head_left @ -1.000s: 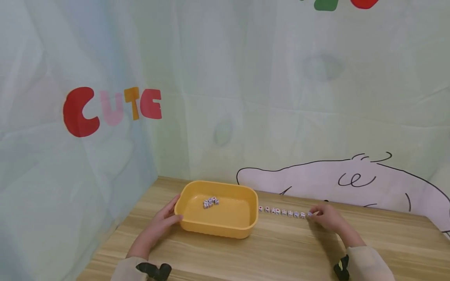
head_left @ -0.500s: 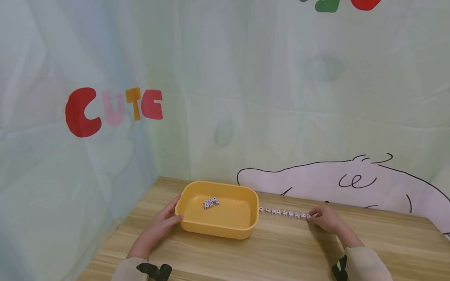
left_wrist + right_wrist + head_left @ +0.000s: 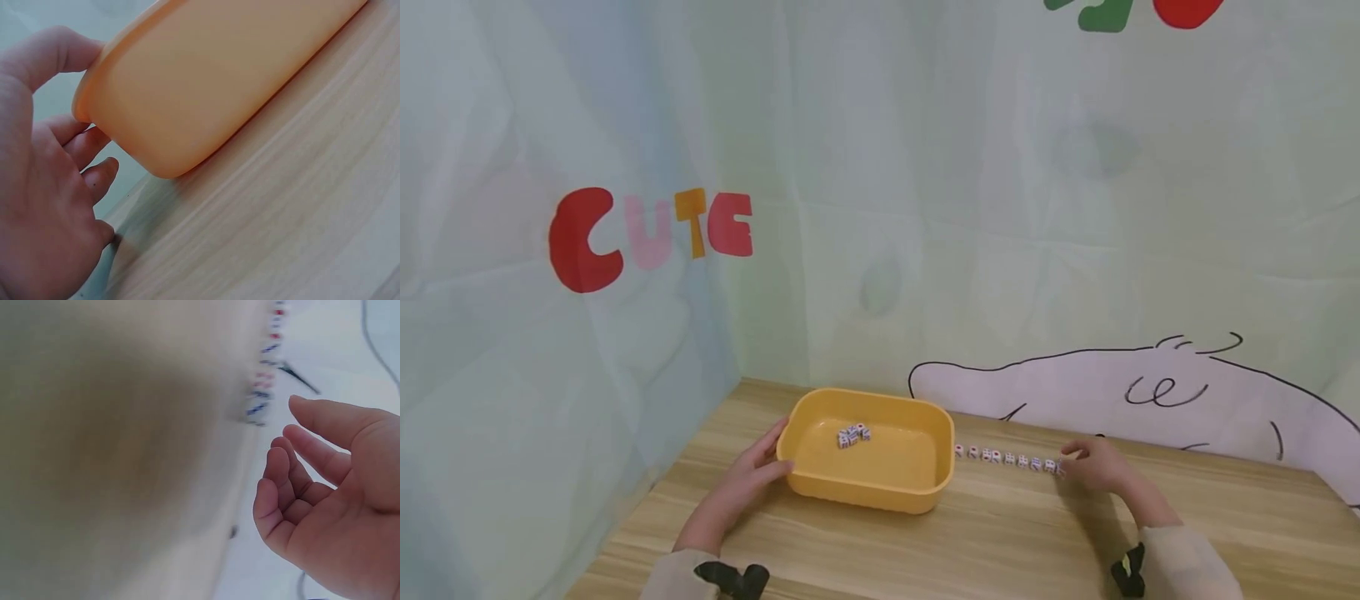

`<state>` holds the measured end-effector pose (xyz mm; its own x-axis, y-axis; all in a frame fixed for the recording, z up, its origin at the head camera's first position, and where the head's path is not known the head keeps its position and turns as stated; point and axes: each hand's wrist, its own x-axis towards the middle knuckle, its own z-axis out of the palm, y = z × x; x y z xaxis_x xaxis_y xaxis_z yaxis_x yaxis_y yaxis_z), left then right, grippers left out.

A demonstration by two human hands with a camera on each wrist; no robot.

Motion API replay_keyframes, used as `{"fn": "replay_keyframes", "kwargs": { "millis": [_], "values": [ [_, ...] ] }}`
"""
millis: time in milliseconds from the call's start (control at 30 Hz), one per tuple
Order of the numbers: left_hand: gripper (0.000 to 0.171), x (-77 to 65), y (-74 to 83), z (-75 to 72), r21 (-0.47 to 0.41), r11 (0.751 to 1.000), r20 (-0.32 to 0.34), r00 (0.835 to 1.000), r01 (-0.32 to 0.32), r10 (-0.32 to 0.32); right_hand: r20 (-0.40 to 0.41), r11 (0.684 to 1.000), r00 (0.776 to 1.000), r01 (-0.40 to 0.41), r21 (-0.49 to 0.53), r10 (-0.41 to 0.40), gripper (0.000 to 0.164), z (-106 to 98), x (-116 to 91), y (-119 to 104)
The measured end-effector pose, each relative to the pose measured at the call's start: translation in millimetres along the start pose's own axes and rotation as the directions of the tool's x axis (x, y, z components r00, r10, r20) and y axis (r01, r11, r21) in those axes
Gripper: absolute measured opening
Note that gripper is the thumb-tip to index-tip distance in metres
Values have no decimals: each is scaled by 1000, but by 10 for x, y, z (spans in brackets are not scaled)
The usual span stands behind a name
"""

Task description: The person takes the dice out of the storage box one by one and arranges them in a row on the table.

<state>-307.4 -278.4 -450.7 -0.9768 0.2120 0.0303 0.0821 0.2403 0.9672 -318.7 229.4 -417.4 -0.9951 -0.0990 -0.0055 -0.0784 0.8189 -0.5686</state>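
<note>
Loosed from the end die [image 3: 1060,470] since a second ago, the right hand [image 3: 1099,467] hangs just beside it, thumb and fingertips apart. One row of dice [image 3: 1010,459] already lines the table [image 3: 1000,542]; a cluster of dice [image 3: 853,435] remains in the yellow tray [image 3: 895,471], whose end the left hand [image 3: 747,479] grips.

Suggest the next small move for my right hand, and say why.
Probably move the right hand to the small white cubic dice clustered in the yellow rectangular plastic tray and pinch one. That hand looks empty near the end of the row of similar dice, and the left hand steadies the tray.
</note>
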Motion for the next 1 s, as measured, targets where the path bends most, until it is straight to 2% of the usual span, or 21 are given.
{"fn": "replay_keyframes", "kwargs": {
  "millis": [133,333,500,667,833,1000],
  "values": [
    [76,0,12,14,-5,1000,6,1000,-15,15,-17,1000,1000,11,-29,-11,34,-90,65,-160],
    [75,-13,3,4,-8,1000,1,1000,-17,17,-17,999,999,40,-12,-40,33,-68,178,-612],
    [74,-23,10,1,-21,999,10,999,-32,32,-12,994,995,104,47,-103,26,77,254,-992],
    [75,-28,26,8,-16,1000,1,1000,-16,16,0,977,981,196,82,-196,26,236,341,-1306],
    [75,-24,32,15,-13,1000,-9,1000,-6,6,31,972,978,203,122,-208,25,421,419,-1570],
    [76,-21,31,12,-6,1000,-13,1000,-1,1,42,966,975,208,151,-216,22,628,492,-1736]
  ]
}}
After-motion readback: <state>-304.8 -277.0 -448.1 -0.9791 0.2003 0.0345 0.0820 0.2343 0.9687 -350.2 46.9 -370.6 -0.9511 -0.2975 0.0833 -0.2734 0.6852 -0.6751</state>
